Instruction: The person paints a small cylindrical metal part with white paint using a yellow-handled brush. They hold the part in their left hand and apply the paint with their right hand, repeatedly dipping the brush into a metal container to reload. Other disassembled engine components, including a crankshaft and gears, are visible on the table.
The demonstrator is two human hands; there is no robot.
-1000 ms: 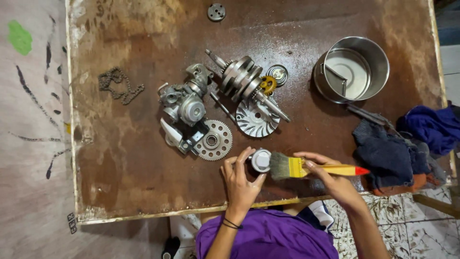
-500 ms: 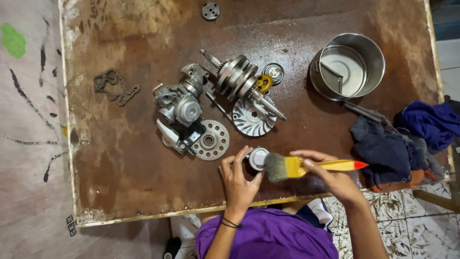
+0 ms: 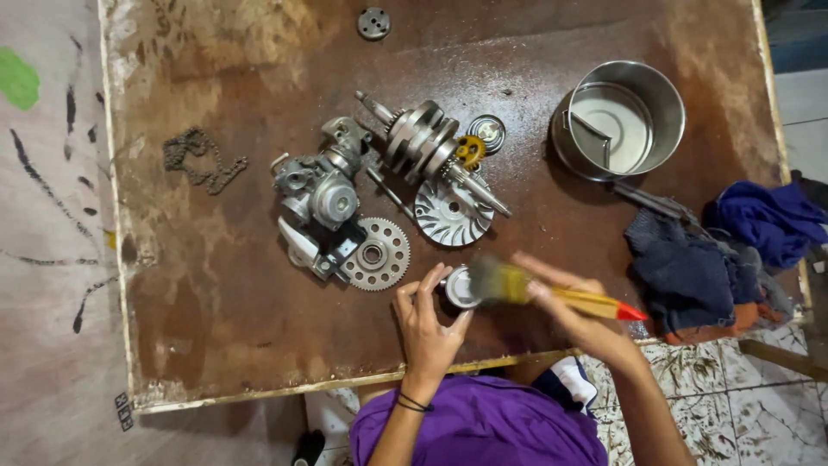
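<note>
Round metal part sits at near edge of brown worktable, pinched in left hand fingers; right hand grips yellow-handled brush w/ red tip, bristles on the part. Just beyond: toothed sprocket, finned disc, crankshaft; steel pot far right, blue rags right edge, chain far left.

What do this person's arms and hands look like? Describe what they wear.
Both arms are bare from the short sleeves of a purple shirt. The left hand has a thin dark band at the wrist. The right hand wears no glove, ring or band that shows.
</note>
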